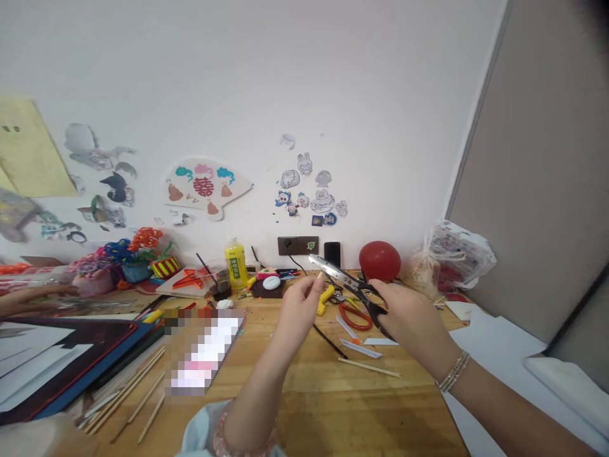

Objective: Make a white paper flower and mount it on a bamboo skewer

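Note:
My right hand [408, 318] grips the black handles of a pair of scissors [343, 279], whose silver blades point up and left. My left hand [299, 311] is closed in a pinch just below the blade tips, holding a small pale piece I cannot make out. Both hands hover above the wooden table [333, 400]. Under them lie red-handled scissors [354, 315], a yellow tool [326, 298], a thin wooden stick [368, 367] and white paper strips [360, 348].
A yellow bottle [236, 263], a red ball [379, 260], a plastic bag [457, 254] and craft flowers [128, 251] stand along the wall. Wooden sticks [128, 393] and dark boards [71, 362] lie at the left. Another person's hand [28, 298] rests far left.

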Action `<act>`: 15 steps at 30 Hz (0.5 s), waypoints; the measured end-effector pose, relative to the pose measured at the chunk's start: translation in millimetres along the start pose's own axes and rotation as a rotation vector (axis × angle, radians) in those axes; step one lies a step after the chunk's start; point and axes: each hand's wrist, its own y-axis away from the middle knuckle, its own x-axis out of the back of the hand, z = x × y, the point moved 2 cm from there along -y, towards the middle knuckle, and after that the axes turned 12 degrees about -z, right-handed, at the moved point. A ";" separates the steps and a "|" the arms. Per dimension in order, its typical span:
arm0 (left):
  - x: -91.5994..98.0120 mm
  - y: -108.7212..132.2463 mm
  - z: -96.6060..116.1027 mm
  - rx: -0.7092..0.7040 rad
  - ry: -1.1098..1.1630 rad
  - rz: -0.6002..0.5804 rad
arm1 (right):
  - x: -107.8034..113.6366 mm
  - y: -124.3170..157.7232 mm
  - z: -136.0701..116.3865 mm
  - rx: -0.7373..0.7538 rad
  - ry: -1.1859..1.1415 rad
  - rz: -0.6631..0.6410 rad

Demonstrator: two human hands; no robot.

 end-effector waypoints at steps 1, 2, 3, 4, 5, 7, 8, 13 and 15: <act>-0.1 0.1 -0.2 -0.003 0.040 0.000 | 1.6 0.3 0.4 -0.007 -0.011 0.011; -0.5 0.3 -0.4 -0.002 0.083 -0.004 | 3.4 1.0 0.6 -0.003 -0.012 0.033; -1.1 0.5 -0.8 0.003 0.128 -0.008 | 5.2 2.2 0.6 0.005 -0.010 0.063; -1.8 0.9 -1.0 0.010 0.170 -0.011 | 6.8 3.6 0.4 0.013 -0.007 0.095; -2.5 1.5 -0.9 0.015 0.210 -0.012 | 8.2 5.1 0.0 0.021 -0.008 0.124; -4.3 3.0 0.1 0.015 0.279 -0.017 | 9.6 7.7 -1.6 0.037 -0.023 0.159; -5.4 3.9 1.0 0.013 0.314 -0.021 | 9.7 8.6 -2.6 0.046 -0.031 0.166; -12.0 7.9 5.6 0.010 0.535 -0.105 | 9.3 8.8 -6.7 0.070 -0.039 0.179; -13.8 9.4 7.2 0.023 0.581 -0.153 | 10.1 8.3 -7.1 0.079 -0.032 0.191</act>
